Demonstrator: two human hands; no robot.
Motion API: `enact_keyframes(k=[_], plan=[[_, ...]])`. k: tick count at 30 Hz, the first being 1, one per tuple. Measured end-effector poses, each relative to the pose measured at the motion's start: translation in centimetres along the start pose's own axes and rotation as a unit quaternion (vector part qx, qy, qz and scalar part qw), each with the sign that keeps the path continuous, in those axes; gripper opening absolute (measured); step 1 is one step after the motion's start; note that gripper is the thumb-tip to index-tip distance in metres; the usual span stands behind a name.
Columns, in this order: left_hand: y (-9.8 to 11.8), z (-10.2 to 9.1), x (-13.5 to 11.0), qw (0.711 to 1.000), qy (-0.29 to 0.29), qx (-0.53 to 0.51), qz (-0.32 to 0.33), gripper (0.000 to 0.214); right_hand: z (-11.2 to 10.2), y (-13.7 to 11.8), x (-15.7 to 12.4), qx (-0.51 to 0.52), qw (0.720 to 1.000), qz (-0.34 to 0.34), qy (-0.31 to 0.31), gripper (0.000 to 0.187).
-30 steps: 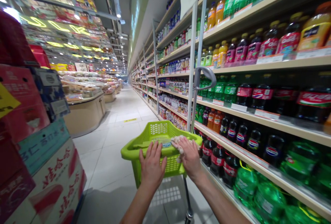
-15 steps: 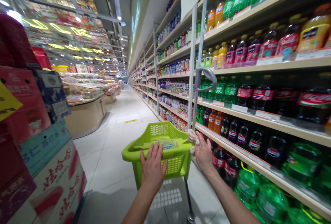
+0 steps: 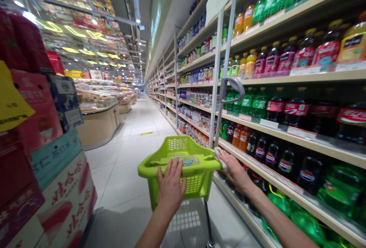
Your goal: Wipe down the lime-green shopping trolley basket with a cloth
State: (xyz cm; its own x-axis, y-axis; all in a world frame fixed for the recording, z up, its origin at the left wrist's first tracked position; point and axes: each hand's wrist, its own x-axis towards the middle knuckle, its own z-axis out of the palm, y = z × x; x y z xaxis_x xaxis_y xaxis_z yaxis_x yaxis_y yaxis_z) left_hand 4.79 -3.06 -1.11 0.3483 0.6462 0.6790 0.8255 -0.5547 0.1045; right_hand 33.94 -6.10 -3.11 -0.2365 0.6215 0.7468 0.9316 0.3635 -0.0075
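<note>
A green plastic shopping cart (image 3: pixel 190 189) with a perforated basket stands in front of me in the head view. My left hand (image 3: pixel 170 187) lies over the middle of its near handle bar, fingers stretched flat across the top. At the handle's right corner, my right hand (image 3: pixel 232 166) holds a whitish cloth (image 3: pixel 219 153) bunched against the green plastic. Its fingers partly cover the cloth. A small label (image 3: pixel 191 160) shows on the cart's top panel between the hands. Rising behind the right corner is a metal pole with a grey loop handle (image 3: pixel 233 89).
Shelves of bottled drinks (image 3: pixel 271 124) run along the right, close to my right arm. Stacked cartons (image 3: pixel 61 187) stand at the left. A tiled aisle floor (image 3: pixel 120 171) leads ahead, past rounded display counters (image 3: pixel 100 122) at the left.
My right hand has shifted slightly right and turned further over the cloth, covering more of it. The left hand keeps its place on the handle. The view has swung slightly left.
</note>
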Motion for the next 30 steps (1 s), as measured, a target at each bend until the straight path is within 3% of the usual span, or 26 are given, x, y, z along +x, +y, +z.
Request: enact_keyframes(k=[4, 7, 10, 12, 14, 19, 22, 26, 28, 30], plan=[[0.1, -0.1, -0.1, 1.000, -0.005, -0.009, -0.007, 0.049, 0.0, 0.1, -0.2, 0.004, 0.995, 0.073, 0.061, 0.041], [0.8, -0.1, 0.1, 1.000, -0.014, -0.013, -0.019, 0.050, 1.6, -4.0, 1.1, -0.024, 0.985, 0.121, 0.119, 0.039], [1.2, -0.2, 0.3, 1.000, -0.021, -0.008, -0.015, 0.050, 3.8, -9.6, 3.4, -0.007, 0.991, 0.065, 0.114, 0.044], [0.7, -0.3, 0.4, 1.000, -0.029, -0.004, 0.002, 0.051, 4.5, -11.6, 4.5, 0.015, 0.994, 0.015, 0.107, 0.045], [-0.6, -0.6, 0.3, 0.999, -0.031, 0.008, 0.009, 0.050, 4.3, -11.1, 4.6, 0.020, 0.994, 0.006, 0.109, 0.045], [-3.2, -1.2, 0.2, 0.998, -0.023, 0.050, -0.018, 0.047, 2.2, -6.4, 2.8, 0.010, 0.981, 0.118, 0.152, 0.040], [-2.6, -1.3, 0.2, 0.997, -0.036, 0.055, -0.031, 0.048, 2.8, -8.8, 3.1, 0.040, 0.981, 0.093, 0.163, 0.044], [-1.9, -1.5, 0.2, 0.997, -0.053, 0.055, -0.003, 0.049, 4.9, -13.8, 4.8, 0.074, 0.989, -0.021, 0.127, 0.048], [-2.4, -1.6, 0.0, 0.997, -0.052, 0.063, -0.007, 0.049, 5.3, -13.4, 5.1, 0.056, 0.991, -0.018, 0.123, 0.047], [-3.0, -1.7, -0.3, 0.996, -0.044, 0.074, -0.025, 0.049, 5.1, -11.2, 4.7, 0.024, 0.990, 0.052, 0.131, 0.047]])
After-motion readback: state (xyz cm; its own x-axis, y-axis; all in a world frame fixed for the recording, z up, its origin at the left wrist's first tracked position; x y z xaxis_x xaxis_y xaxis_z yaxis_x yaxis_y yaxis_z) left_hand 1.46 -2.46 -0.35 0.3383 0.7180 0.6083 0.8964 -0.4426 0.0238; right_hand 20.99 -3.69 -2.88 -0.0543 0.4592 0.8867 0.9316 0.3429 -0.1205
